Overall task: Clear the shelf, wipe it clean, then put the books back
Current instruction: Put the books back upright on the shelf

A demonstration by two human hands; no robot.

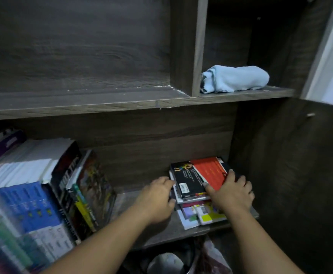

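A flat stack of books (196, 181) lies at the right end of the lower shelf (167, 232), topped by a black-and-red cover. My left hand (157, 196) grips the stack's left edge with curled fingers. My right hand (230, 191) holds its right front corner, thumb on the cover and fingers round the side. The upper shelf (82, 103) is bare wood. A rolled light-blue cloth (238, 78) lies in the upper right compartment.
A row of leaning books (43, 194) fills the left half of the lower shelf. A vertical divider (198, 46) splits the upper level. The dark cabinet side wall (290, 165) stands close on the right. Bags or bundles (167, 262) sit below the shelf.
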